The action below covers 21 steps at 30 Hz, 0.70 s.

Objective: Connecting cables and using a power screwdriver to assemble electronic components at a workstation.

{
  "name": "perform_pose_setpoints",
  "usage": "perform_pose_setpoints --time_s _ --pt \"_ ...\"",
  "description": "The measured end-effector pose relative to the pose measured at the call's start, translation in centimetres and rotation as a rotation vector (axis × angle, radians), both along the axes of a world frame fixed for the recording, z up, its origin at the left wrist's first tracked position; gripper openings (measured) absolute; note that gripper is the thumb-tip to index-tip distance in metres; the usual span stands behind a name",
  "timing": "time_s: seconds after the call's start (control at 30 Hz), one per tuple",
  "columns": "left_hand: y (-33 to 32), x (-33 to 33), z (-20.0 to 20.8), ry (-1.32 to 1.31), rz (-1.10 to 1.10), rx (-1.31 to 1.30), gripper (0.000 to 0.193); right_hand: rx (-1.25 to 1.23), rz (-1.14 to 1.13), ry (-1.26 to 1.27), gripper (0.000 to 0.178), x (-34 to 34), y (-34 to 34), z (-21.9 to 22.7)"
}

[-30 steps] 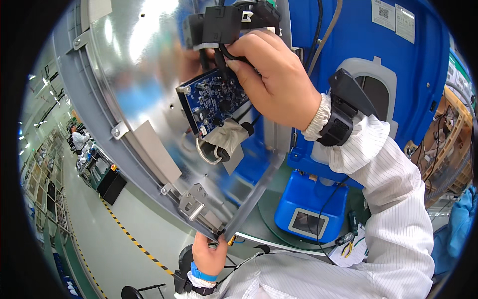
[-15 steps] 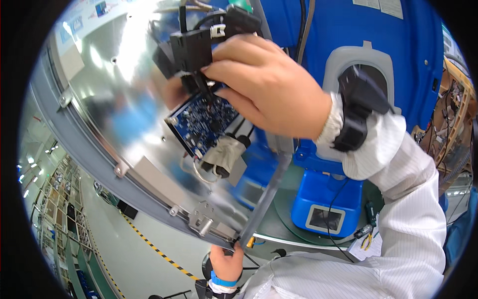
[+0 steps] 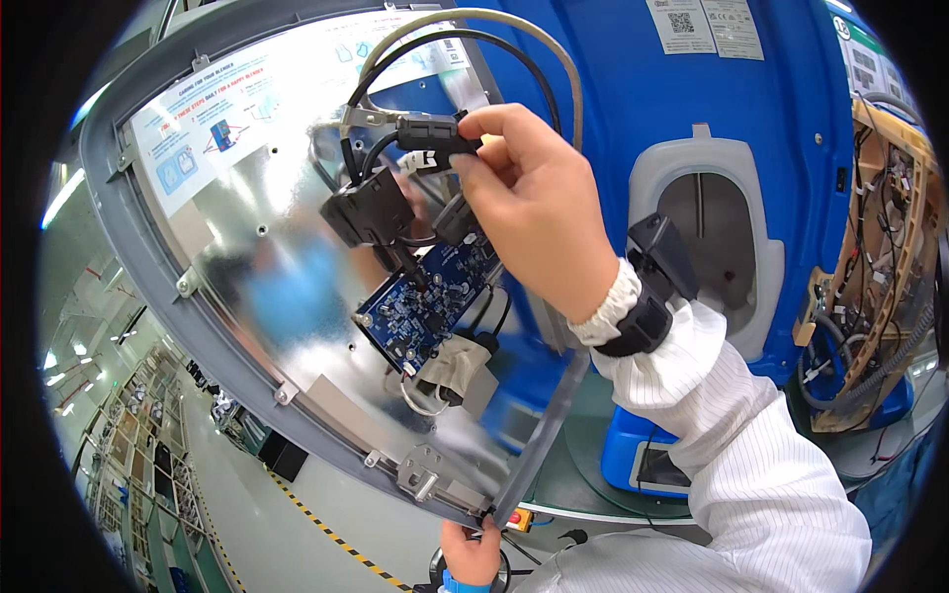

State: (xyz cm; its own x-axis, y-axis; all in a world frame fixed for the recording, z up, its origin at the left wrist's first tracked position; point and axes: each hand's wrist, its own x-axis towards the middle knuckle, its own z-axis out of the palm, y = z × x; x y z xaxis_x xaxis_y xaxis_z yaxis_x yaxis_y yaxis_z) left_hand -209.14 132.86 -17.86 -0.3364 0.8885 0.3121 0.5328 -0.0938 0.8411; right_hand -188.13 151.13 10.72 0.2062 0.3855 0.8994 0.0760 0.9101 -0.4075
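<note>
My right hand (image 3: 539, 198) pinches a small black ferrite clamp (image 3: 427, 133) on the cables between thumb and fingers. Below it a larger black ferrite block (image 3: 369, 208) hangs on a black cable. A blue circuit board (image 3: 425, 306) is fixed on the shiny metal panel (image 3: 297, 326), partly hidden behind the cables. Grey tape (image 3: 453, 366) wraps a bundle of wires at the board's lower edge. At the bottom, my left hand (image 3: 472, 553) grips the lower corner of the grey door frame (image 3: 237, 395), with its thumb and fingers closed round the edge.
The open door stands beside a big blue machine housing (image 3: 593, 79) with a grey-rimmed opening (image 3: 707, 247). A blue device with a screen (image 3: 657, 469) sits on the green table. At right is a wooden frame full of wires (image 3: 870, 267). A striped floor line (image 3: 316, 529) runs at lower left.
My right hand has shifted a little down relative to the cable loop, which now shows arched above it. The view has moved, bringing more of the door's upper part into sight. My left hand keeps its hold.
</note>
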Motion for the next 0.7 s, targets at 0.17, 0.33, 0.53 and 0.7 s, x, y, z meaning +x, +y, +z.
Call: perform_pose_setpoints --time_s 0.17,0.33,0.53,0.7 --pt "0.5 -0.3 -0.6 -0.019 0.007 0.012 0.027 0.012 -0.035 -0.062 0.021 0.2 1.3 0.8" --pt "0.8 -0.9 -1.7 -0.154 -0.073 0.052 0.029 -0.084 0.000 -0.112 0.020 0.0 0.2 1.8" --pt "-0.1 0.4 1.2 -0.283 -0.083 -0.012 0.034 -0.154 0.189 -0.142 0.016 -0.9 -0.1 2.7" --pt "-0.1 0.2 1.0 -0.209 -0.133 0.011 0.040 0.017 -0.025 -0.222 0.015 -0.1 1.6 3.4"
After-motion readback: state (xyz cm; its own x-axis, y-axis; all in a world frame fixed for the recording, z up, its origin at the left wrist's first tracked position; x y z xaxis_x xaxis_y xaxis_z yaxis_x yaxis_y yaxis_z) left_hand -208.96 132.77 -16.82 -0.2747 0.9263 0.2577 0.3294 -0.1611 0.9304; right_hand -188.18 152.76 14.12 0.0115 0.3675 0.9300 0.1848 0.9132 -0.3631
